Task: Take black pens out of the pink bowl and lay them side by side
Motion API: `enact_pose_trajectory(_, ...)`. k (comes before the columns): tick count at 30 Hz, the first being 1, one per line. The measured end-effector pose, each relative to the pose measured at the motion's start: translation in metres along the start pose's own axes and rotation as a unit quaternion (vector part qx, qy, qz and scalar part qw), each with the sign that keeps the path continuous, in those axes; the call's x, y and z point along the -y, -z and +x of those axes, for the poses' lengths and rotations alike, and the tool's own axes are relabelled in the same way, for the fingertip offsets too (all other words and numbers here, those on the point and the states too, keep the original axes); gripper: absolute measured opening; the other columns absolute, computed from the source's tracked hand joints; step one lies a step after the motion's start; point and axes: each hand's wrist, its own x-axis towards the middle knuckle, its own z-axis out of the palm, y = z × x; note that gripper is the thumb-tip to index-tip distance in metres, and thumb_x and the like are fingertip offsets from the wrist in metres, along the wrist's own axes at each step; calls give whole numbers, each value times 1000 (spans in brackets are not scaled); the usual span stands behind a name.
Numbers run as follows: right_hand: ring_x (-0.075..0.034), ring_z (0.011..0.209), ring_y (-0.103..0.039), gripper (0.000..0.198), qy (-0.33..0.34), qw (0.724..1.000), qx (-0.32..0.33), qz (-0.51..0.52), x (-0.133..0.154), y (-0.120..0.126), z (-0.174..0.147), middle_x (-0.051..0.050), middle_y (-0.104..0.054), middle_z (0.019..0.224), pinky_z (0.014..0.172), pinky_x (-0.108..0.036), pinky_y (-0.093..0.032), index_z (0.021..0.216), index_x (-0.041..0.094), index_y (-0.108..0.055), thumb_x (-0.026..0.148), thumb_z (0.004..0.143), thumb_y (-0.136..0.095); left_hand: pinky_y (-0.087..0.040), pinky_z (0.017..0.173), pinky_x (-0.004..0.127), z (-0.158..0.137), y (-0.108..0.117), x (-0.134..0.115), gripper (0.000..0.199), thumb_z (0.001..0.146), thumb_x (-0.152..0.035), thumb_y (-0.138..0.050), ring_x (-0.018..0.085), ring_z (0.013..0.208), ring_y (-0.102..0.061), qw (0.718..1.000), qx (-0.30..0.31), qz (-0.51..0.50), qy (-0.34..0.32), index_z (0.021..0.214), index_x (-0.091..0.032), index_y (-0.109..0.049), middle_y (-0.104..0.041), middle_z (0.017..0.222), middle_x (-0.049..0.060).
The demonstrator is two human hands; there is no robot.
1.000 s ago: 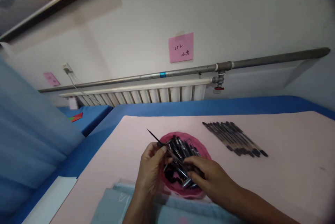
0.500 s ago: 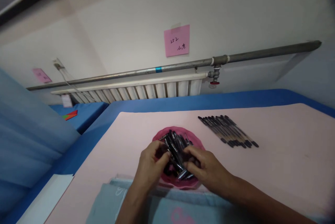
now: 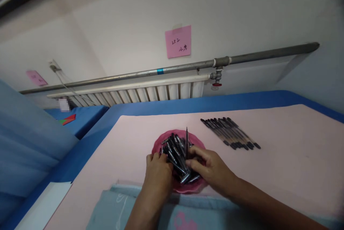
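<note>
A pink bowl (image 3: 161,137) with a wavy rim holds a jumble of black and clear pens (image 3: 174,151). My right hand (image 3: 212,165) is over the bowl's right side, thumb and fingers pinching a slim pen (image 3: 187,138) that stands nearly upright, its narrow pointed end up. At the bowl's left rim is my left hand (image 3: 158,172), back upward and fingers curled in; what they grip, if anything, is hidden. Right of the bowl, several capped pens (image 3: 228,133) lie side by side in a slanted row.
Pink sheeting (image 3: 282,151) covers the blue-edged table (image 3: 242,97). Folded light-blue cloth (image 3: 120,205) lies in front of the bowl, and white paper (image 3: 45,205) at the left edge. Behind are a radiator (image 3: 150,92) and a pipe (image 3: 188,67); a blue curtain (image 3: 24,144) hangs at left.
My right hand has brought a pen upright out of the pile. My left hand has turned palm-down and drawn back from the pens to the left rim. The view has shifted slightly.
</note>
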Motion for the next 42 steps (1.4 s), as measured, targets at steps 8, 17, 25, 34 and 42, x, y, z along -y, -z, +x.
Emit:
enact_pose_trajectory(8,-13,63,-55,12,-60,976,-29,209,0,4,-1,2,-60,69,58,-25,-44,79,19,-56,21,68,-60,-41,66,30,-1,3,9,10,75,-21,-53,17,71,-57,890,-70,-449,49,80,-17,-60,-65,77,4)
enact_pose_trajectory(17,-9,53,-49,16,-52,953,-62,291,3,7,-4,5,-55,58,52,-22,-40,80,18,-56,29,72,-63,-45,64,24,-2,2,-5,20,66,-25,-69,12,66,-58,714,-7,-698,60,83,-14,-67,-67,74,1)
enact_pose_trajectory(25,-9,52,-47,16,-52,957,-50,280,2,6,-5,6,-53,56,52,-22,-39,80,18,-56,30,73,-63,-44,60,23,-2,2,-7,18,68,-27,-67,10,58,-55,720,4,-691,59,79,-13,-67,-64,65,0)
enact_pose_trajectory(34,-13,67,-55,14,-41,974,-38,218,6,9,-6,1,-61,72,62,-26,-44,82,18,-58,27,71,-62,-43,63,26,0,-3,-6,18,68,-26,-65,12,63,-55,740,23,-671,47,79,-13,-66,-63,68,1)
enact_pose_trajectory(42,-13,66,-54,14,-26,983,-33,180,3,8,-6,2,-59,71,63,-26,-43,83,18,-58,26,72,-60,-42,63,27,0,-5,-7,19,66,-28,-67,13,63,-54,735,27,-677,39,77,-13,-64,-62,67,1)
